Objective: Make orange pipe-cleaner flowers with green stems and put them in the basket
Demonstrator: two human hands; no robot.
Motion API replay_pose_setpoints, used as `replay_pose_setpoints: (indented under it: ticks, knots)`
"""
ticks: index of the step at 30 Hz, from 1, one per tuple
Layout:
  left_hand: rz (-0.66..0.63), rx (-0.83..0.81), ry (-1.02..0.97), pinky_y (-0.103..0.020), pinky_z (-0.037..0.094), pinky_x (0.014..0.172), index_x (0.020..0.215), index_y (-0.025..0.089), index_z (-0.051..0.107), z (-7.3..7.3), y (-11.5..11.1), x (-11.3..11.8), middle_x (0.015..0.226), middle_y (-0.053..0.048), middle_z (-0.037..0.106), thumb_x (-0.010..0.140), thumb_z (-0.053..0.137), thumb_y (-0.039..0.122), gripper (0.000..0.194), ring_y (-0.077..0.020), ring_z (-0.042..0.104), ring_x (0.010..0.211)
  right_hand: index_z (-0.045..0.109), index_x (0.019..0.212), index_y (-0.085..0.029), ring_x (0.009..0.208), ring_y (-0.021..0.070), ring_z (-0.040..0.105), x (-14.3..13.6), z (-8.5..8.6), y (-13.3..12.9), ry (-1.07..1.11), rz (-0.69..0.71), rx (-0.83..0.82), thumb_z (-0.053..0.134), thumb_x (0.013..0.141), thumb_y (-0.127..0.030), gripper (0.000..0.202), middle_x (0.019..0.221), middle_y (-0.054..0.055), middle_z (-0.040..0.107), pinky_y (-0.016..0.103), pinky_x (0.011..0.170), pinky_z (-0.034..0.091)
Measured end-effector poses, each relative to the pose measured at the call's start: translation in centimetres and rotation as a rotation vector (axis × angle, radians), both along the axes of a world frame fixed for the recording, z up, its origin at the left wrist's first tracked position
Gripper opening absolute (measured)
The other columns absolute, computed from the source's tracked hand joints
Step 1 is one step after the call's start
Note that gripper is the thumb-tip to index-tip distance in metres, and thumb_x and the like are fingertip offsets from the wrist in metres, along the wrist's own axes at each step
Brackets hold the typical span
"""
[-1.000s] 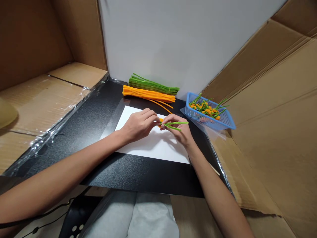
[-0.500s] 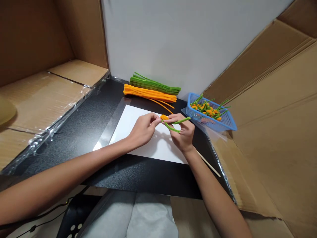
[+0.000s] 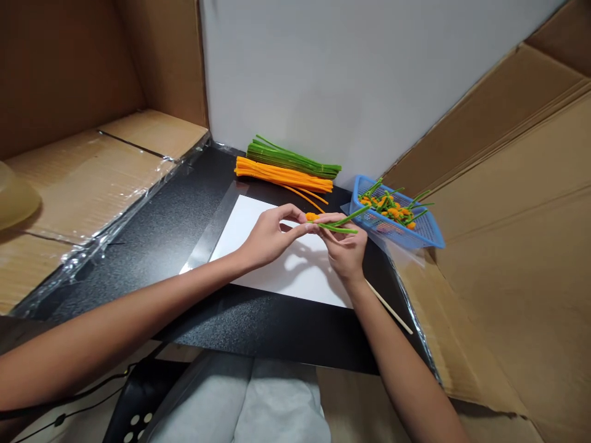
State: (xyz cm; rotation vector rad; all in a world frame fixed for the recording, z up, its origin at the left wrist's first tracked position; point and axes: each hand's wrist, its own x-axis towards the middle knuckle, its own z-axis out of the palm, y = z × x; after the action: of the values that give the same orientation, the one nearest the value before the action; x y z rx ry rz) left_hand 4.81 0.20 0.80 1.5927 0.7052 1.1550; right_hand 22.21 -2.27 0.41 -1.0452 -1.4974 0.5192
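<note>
Over the white sheet (image 3: 272, 264) I hold a small pipe-cleaner flower (image 3: 311, 217) with a fuzzy orange head and two green stem ends pointing right. My left hand (image 3: 272, 237) pinches the flower from the left, thumb below and index finger above. My right hand (image 3: 344, 246) is closed around it from the right, the green ends lying across its fingers. Where the fingertips meet, the lower part of the head is hidden. Behind my hands lie a bundle of orange pipe cleaners (image 3: 281, 174) and a bundle of green pipe cleaners (image 3: 295, 157).
A blue basket (image 3: 392, 234) at the right back holds several orange and green pieces. A thin wooden stick (image 3: 390, 307) lies by my right forearm on the black table (image 3: 277, 326). Cardboard walls (image 3: 508, 215) stand on both sides. A yellowish rounded object (image 3: 16, 197) sits far left.
My fingers have shifted on the flower, and its green ends now point more to the upper right. My left thumb and index finger have straightened. The whole view has moved slightly.
</note>
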Motion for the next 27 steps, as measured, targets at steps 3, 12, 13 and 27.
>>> replay_pose_setpoints:
  ticks: [3,12,13,27]
  knots:
    - [0.029,0.004,-0.015,-0.03,0.053,0.078,0.082,0.014,0.067,-0.3,0.0,0.0,0.086,-0.007,0.071,0.085,0.069,0.038,0.025,-0.0173,0.066,0.083,0.073,0.083,-0.021,0.083,0.0214,0.071,0.0,-0.1,0.0,0.028,0.038,-0.037,0.082,0.075,-0.042,0.024,0.088,0.005,0.072,0.036,0.076,0.061]
    - [0.184,0.193,0.077,-0.026,0.054,0.07,0.083,0.015,0.065,-0.2,-0.3,-0.1,0.082,-0.005,0.073,0.085,0.064,0.021,0.007,-0.015,0.069,0.075,0.072,0.083,-0.022,0.09,0.0198,0.068,-0.5,0.2,0.2,-0.115,-0.048,0.163,0.077,0.082,-0.032,0.011,0.09,0.004,0.069,0.035,0.077,0.059]
    - [0.189,0.168,0.047,-0.026,0.055,0.071,0.082,0.015,0.065,-0.2,-0.4,0.0,0.082,-0.005,0.073,0.084,0.066,0.021,0.007,-0.0151,0.069,0.075,0.072,0.084,-0.022,0.088,0.0195,0.068,-0.6,0.3,0.1,-0.154,-0.078,0.218,0.077,0.082,-0.029,0.008,0.089,0.004,0.069,0.035,0.078,0.058]
    - [0.203,-0.113,-0.189,-0.027,0.056,0.074,0.082,0.014,0.066,-0.4,-0.5,0.3,0.078,-0.004,0.07,0.075,0.077,0.029,0.02,-0.0155,0.068,0.077,0.069,0.105,-0.023,0.087,0.0188,0.072,-1.5,-0.3,-0.7,-0.139,-0.141,0.2,0.071,0.087,-0.029,0.02,0.098,0.005,0.074,0.035,0.083,0.06]
